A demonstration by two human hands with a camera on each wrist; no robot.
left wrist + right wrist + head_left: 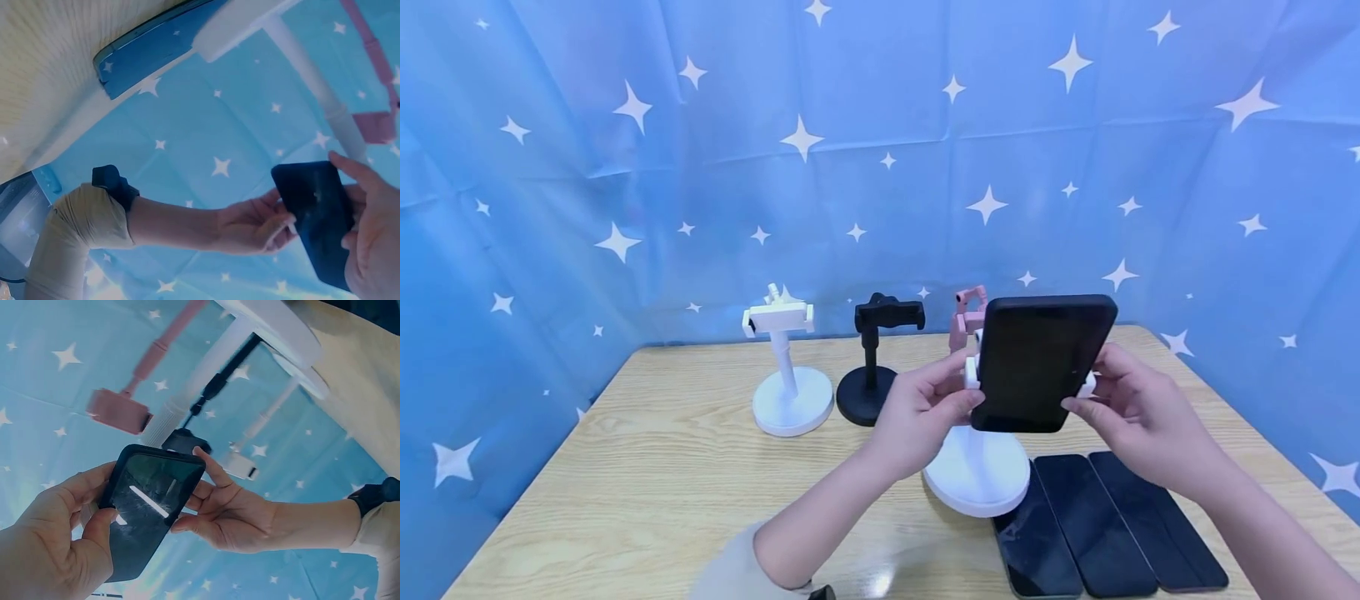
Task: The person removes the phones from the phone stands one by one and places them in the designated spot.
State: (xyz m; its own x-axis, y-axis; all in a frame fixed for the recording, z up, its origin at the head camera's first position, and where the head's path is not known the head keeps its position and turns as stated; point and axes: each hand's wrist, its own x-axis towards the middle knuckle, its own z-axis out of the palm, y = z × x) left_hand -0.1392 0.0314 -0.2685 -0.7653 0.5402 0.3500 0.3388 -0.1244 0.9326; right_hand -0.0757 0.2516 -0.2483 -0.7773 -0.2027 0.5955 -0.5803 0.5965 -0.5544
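A black smartphone (1045, 362) stands tilted upright over a white phone stand (977, 475), between the white ends of its clamp (972, 372). My left hand (925, 408) holds the phone's left side, thumb at the lower edge beside the clamp end and fingers reaching behind. On the opposite side, my right hand (1150, 417) pinches the phone's lower right edge, its other fingers curled behind near the other clamp end. The right wrist view shows the phone's dark, glossy screen (150, 506) between both hands. Most of the clamp is hidden behind the phone.
Another white stand (793, 400) and a black stand (868, 392) stand to the left on the wooden table (647, 500). A pink stand (966, 312) is partly hidden behind the hands. Three dark phones (1097, 525) lie side by side at the front right. A blue starry curtain (880, 183) hangs behind.
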